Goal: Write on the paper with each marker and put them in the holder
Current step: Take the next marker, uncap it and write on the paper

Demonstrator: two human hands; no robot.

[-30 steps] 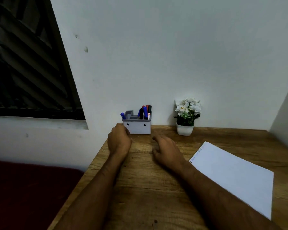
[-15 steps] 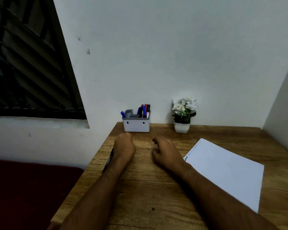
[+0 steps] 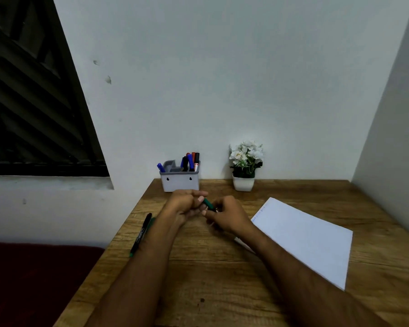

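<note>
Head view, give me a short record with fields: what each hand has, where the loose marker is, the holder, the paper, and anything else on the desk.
left hand: grip on one end of the green marker
right hand: grip on the marker's other end
loose marker: black, lying on the desk left of the left forearm
holder: at the wall, several markers standing in it
paper: flat at right, faint writing along its near-left edge
flower pot: right of the holder

Bare desk toward holder; flower pot beside, paper rightward.
</note>
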